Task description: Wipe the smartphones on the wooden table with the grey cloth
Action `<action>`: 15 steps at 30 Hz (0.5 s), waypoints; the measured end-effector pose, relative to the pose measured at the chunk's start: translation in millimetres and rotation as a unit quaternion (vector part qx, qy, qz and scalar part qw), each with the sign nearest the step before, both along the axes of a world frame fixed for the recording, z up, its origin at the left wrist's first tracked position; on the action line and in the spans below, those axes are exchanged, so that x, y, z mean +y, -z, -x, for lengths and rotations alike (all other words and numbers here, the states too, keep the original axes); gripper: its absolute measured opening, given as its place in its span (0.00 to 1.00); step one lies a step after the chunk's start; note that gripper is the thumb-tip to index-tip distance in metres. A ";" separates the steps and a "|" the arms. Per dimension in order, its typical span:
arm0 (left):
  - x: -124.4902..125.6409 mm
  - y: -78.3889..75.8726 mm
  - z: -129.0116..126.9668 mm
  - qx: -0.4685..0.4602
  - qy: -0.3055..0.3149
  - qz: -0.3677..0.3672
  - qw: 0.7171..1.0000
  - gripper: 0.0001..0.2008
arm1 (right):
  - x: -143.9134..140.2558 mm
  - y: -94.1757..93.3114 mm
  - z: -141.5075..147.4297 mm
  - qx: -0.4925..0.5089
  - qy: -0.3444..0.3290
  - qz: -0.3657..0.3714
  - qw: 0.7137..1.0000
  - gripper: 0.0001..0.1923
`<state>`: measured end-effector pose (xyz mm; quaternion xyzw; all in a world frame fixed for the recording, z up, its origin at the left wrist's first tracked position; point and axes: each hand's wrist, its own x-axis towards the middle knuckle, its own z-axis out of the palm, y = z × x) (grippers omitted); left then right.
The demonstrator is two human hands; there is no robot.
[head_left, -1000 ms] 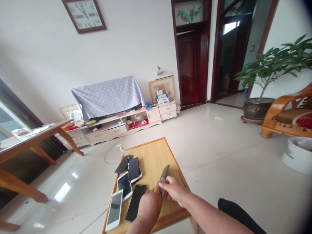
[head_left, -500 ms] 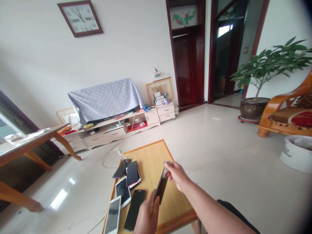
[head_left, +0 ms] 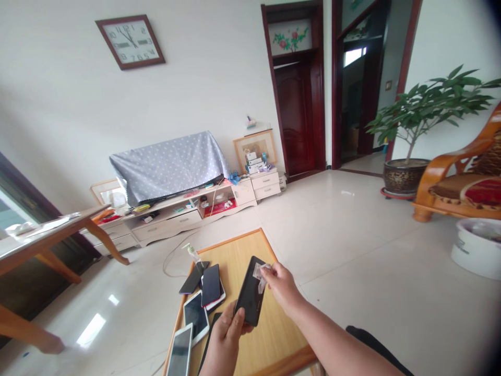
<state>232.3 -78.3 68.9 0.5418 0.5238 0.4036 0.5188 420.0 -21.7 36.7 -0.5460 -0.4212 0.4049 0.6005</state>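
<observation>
My left hand grips a black smartphone by its lower end, thumb lying along the edge. The phone is tilted, held above the small wooden table. Pinched in my right hand is a crumpled whitish wipe, which rests against the upper part of the phone. Whether it is tissue or cloth is hard to make out. Left of my hands lie several devices: a white tablet, another white-framed tablet, a dark phone on top of others, and a dark device.
A pump bottle stands at the table's far left corner. Beyond it is a low white cabinet under a spotted grey cloth. To the right are a potted plant, a wooden armchair and a white bucket.
The phone has turned from nearly edge-on to showing its broad face. My right hand has shifted slightly down and right with the wipe. My left hand now covers most of the black phone on the table.
</observation>
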 end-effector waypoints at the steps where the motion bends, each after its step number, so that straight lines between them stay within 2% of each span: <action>1: 1.2 -0.4 -1.1 -0.014 -0.003 0.000 1.000 0.32 | -6.0 0.4 4.5 -0.018 -0.021 -0.010 1.000 0.21; 3: 3.7 -1.1 -2.4 -0.028 0.011 -0.006 1.000 0.31 | -19.7 2.8 16.7 -0.045 -0.072 -0.027 0.996 0.18; 5: 4.7 -2.9 -3.0 -0.021 0.031 -0.011 0.999 0.31 | -26.9 4.9 24.1 -0.050 -0.089 -0.031 0.994 0.18; 12: -2.8 -10.6 -5.0 0.014 0.017 0.008 1.000 0.30 | 4.0 -2.5 -5.2 0.013 0.049 0.003 0.999 0.24; 15: 0.1 -6.7 -5.6 0.030 0.031 -0.015 0.999 0.29 | -6.9 -1.8 6.8 -0.028 0.017 -0.011 0.999 0.22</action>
